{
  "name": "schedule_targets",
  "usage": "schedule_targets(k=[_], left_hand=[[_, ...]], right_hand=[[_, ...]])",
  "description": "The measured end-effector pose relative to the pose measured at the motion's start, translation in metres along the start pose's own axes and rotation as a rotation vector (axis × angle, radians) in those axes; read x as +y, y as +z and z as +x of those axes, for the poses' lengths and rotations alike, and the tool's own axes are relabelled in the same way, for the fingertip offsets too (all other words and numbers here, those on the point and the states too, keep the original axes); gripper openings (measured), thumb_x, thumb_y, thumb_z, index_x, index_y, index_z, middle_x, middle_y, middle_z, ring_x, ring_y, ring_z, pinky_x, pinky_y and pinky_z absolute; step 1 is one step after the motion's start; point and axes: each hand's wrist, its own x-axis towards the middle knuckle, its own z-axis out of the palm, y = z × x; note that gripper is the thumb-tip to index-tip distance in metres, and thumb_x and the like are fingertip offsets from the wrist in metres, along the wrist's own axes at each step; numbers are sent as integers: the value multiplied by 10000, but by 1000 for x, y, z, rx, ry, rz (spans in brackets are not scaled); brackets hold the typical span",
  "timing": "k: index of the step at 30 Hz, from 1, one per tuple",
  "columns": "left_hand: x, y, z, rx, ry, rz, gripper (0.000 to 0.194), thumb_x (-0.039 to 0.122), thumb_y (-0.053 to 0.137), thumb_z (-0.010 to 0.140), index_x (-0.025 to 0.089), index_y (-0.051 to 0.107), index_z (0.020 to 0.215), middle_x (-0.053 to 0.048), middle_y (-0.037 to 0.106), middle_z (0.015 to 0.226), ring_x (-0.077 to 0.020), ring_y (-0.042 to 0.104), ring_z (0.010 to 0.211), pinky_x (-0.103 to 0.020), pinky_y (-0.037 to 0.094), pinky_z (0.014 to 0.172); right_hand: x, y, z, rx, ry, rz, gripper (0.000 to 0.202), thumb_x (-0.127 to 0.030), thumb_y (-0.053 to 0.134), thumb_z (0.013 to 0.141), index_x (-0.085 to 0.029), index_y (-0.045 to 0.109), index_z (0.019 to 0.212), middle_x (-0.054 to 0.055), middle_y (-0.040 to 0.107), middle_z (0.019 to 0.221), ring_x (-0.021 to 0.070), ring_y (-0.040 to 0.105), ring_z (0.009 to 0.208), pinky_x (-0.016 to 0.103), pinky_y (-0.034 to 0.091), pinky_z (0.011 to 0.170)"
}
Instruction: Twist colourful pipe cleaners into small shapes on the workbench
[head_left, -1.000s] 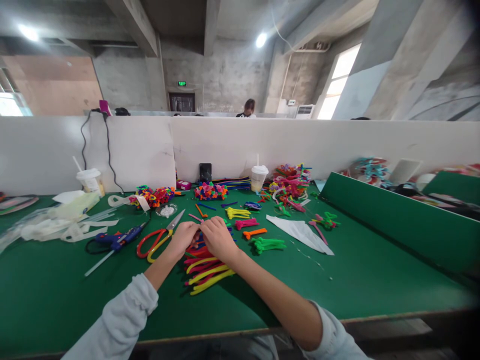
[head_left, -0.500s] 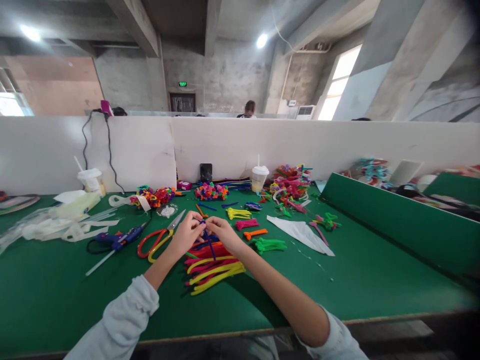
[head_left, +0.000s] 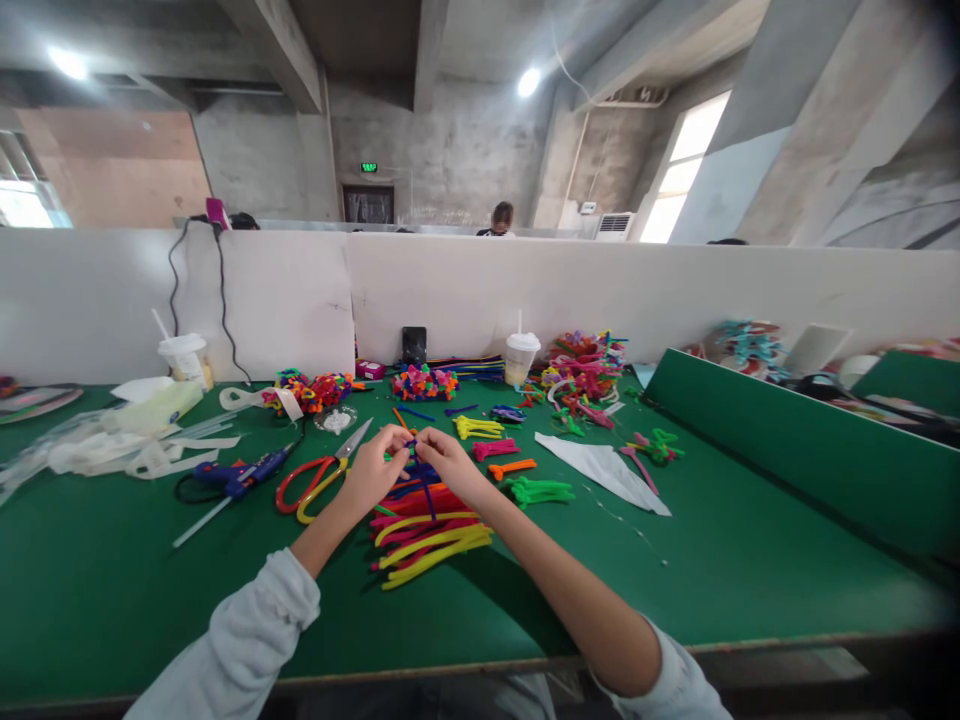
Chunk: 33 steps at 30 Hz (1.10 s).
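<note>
My left hand [head_left: 381, 466] and my right hand [head_left: 448, 462] meet at the middle of the green table [head_left: 675, 580]. Between their fingertips they pinch a purple pipe cleaner [head_left: 427, 492], whose tail hangs down toward me. Beneath it lies a pile of yellow, red, pink and blue pipe cleaners [head_left: 435, 552]. Scissors with red and yellow handles [head_left: 319, 480] rest just left of my left hand. Right of my right hand are small bundles with looped ends: yellow [head_left: 478, 428], pink [head_left: 495, 449], orange [head_left: 512, 468] and green [head_left: 538, 490].
A blue glue gun [head_left: 244, 474] and plastic wrappings [head_left: 112, 440] lie at the left. Two lidded cups [head_left: 522, 358] stand near the white partition [head_left: 637, 290]. A white sheet [head_left: 604, 472] lies at the right. Beyond the partition a person [head_left: 498, 220] is partly visible.
The view has shifted slightly. My fingertips have moved a little at the purple pipe cleaner, and a small gap shows between my hands. The things on the table lie as before.
</note>
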Motion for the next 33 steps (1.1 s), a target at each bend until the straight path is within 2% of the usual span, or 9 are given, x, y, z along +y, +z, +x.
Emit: schedule_targets(k=[6,9,12,15,18,23,33], left_hand=[[10,1,-3,27,-49,80,187,175,411,705,192,489,873,71,460,540,-77,495,432,-165,439,415],[15,2,-4,102,15,194,212,142,405,693,199,499,874,83,428,496,-71,454,399,-167,391,444],[18,3,-5,205,81,327,202,132,408,693,196,530,841,68,431,495,-83,446,440,-184,369,502],[18,4,-6,256,117,391,185,137,407,702,196,543,813,54,453,504,-99,458,480,-198,368,534],[15,4,-5,211,107,286,150,160,407,724,192,535,796,39,519,561,-99,502,496,-200,406,536],[11,3,-3,132,-1,4,134,261,464,737,169,525,813,1,562,677,-129,577,592,-211,488,490],[4,2,-1,61,-54,-114,180,284,480,733,146,553,821,-22,582,746,-129,594,613,-246,537,526]], right_hand=[[1,1,0,-60,-23,-25,176,-314,455,761,-181,412,654,-47,341,611,89,301,560,216,255,530],[3,5,0,-42,-26,4,159,-300,453,757,-183,414,657,-41,354,630,95,324,591,214,272,558],[4,9,0,-31,-15,66,124,-275,450,751,-184,425,671,-40,360,642,96,336,607,213,285,583],[3,9,0,-42,-9,121,110,-263,448,751,-182,430,678,-40,358,647,94,336,608,213,286,590],[-1,5,0,-38,0,115,132,-273,451,756,-180,424,666,-40,351,643,93,328,602,215,278,582],[-5,-1,0,-21,12,54,163,-301,456,760,-183,414,657,-39,365,647,96,335,604,219,281,587],[-6,-5,2,-23,-12,-15,160,-308,437,770,-191,405,665,-40,357,645,102,335,608,226,282,585]])
